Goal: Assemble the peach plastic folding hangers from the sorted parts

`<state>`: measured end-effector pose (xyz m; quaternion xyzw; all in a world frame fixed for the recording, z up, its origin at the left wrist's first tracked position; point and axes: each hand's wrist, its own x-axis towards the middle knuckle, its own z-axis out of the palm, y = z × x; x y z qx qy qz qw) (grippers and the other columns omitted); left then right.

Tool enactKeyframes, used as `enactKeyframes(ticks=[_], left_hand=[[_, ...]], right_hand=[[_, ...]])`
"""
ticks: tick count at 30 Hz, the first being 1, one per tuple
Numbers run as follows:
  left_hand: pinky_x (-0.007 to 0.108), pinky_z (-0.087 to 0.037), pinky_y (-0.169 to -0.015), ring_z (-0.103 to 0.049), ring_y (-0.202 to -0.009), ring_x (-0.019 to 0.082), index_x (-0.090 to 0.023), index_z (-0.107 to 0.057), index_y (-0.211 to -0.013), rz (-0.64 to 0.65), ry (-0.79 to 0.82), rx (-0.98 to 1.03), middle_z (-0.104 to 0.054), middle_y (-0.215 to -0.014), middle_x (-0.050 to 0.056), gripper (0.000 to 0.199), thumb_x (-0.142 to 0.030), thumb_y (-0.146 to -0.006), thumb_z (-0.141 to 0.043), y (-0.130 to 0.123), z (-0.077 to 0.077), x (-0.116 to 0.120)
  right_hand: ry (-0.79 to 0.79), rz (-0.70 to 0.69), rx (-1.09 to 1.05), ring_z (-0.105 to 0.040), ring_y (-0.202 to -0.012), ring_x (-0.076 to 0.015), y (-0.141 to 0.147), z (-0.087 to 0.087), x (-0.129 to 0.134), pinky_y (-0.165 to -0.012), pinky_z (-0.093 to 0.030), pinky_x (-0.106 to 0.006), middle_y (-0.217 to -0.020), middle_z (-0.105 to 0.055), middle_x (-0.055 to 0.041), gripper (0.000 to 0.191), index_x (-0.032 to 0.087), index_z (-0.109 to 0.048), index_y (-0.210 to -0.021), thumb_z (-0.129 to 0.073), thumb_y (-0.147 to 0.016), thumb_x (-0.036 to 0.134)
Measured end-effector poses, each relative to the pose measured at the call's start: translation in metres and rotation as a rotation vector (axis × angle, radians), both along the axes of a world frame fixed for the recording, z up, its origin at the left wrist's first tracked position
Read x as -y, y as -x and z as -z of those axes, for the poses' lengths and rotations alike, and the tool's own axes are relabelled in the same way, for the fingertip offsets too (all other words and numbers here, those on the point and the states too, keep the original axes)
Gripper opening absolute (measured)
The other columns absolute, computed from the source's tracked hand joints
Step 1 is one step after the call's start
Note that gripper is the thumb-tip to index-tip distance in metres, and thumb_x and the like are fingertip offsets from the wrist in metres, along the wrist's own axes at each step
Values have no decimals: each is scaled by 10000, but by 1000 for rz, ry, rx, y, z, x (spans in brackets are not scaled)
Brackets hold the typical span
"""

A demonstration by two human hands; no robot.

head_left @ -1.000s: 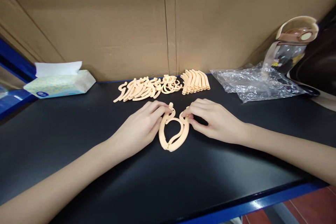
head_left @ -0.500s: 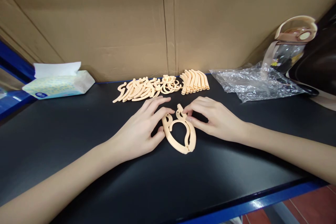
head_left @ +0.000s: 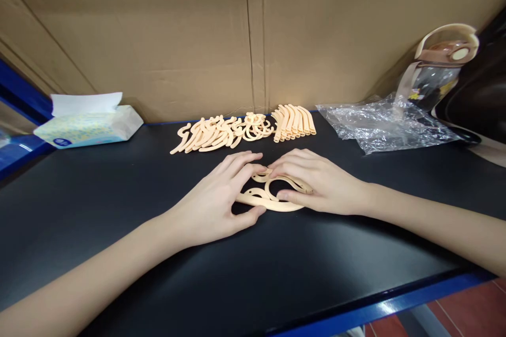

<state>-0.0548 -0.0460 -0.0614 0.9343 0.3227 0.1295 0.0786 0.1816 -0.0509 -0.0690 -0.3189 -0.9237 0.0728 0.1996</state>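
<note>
A folded peach plastic hanger [head_left: 272,204] lies on the black tabletop between my hands, its closed end to the right and its two arms side by side. My right hand [head_left: 316,181] grips its right part, thumb inside the loop and fingers over the far arm. At the hanger's left end is my left hand [head_left: 221,195], its fingers curved over the arm tips and its thumb at the near edge. Part of the hanger is hidden under my right fingers.
Behind the hands lie a pile of curved peach pieces [head_left: 213,132], small hooks [head_left: 256,126] and a row of peach tubes [head_left: 293,122]. A tissue pack [head_left: 90,125] stands left; clear plastic bags [head_left: 379,124] and a bottle [head_left: 435,76] are at right.
The hanger has turned, its closed end swinging from the near side to the right. My right hand has closed over it, and my left hand has shifted slightly right along with its tips.
</note>
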Motion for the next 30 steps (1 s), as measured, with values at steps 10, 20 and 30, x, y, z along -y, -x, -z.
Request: enactKeyframes(ticks=[10,20,30], left_hand=[[390,-411,-988,-471,-1171,232,-216,-377,-1313,-3,73,48,-487,-1322,65,556,-332,-806,-574,-3,-2,2],[392,-407,-883,-509,-1054,251,-203,-449,-1223,-103,-34,-85,-534,-1231,66,481,-317,-765,-543,-1,-8,2],[368,-401,-861,-514,-1036,243,-229,-467,-1219,-54,38,-59,-542,-1233,62,473,-495,-832,-523,-5,-11,4]], right_hand=[[76,2,12,-489,-1138,-224,4,1,3,-954,-398,-387,-1248,-552,-93,499,179,-473,-1201,-580,-830,494],[34,109,-6,-524,-1029,-232,0,0,1,-875,-430,-401,-1151,-587,-74,452,196,-484,-1172,-615,-812,437],[21,20,-20,-522,-1020,-217,2,0,3,-890,-408,-372,-1138,-601,-70,481,187,-479,-1201,-599,-831,469]])
